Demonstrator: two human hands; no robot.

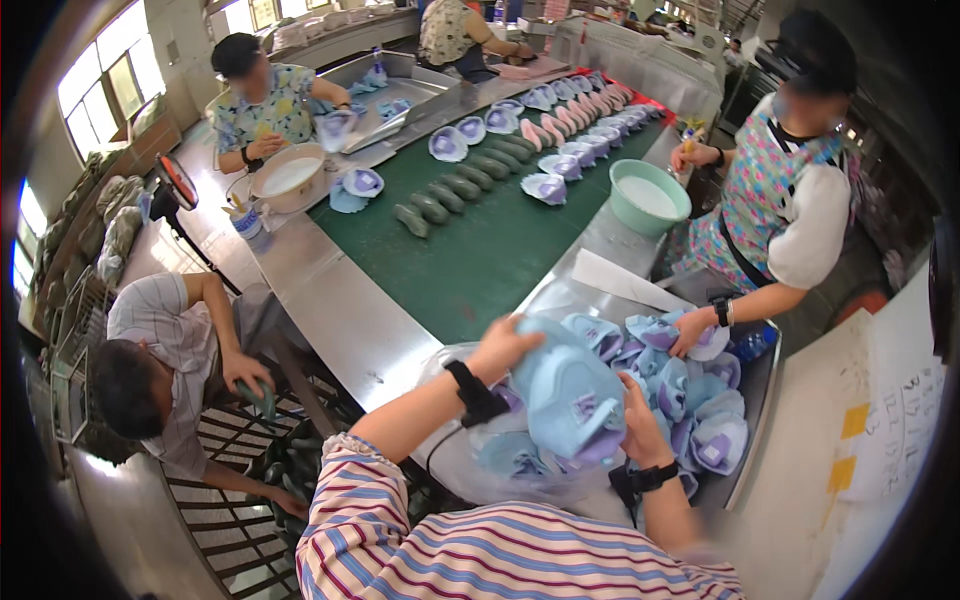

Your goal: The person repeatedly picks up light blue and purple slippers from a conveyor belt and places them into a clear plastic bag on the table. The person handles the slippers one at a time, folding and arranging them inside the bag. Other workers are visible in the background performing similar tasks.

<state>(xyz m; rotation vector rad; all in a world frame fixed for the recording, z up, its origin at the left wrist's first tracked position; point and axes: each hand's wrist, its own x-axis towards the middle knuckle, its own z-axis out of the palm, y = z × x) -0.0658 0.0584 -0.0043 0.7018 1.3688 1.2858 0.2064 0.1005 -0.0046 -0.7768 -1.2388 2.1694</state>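
Note:
My left hand [503, 345] grips the top of a light blue shoe upper [568, 392] with purple lining. My right hand [640, 425] holds its lower right side. Both wrists wear black bands. The upper is lifted over a clear plastic bag [470, 470] and a pile of similar blue and purple uppers [700, 410] in a metal tray [755, 420]. Another person's hand [692, 330] rests on the far side of that pile.
A green conveyor belt [480, 250] carries dark green shoe lasts [445, 195] and more blue uppers [545, 125]. A green basin [650, 195] and a white basin [290, 178] sit at its sides. Workers stand around it; one crouches at left by a rack [240, 480].

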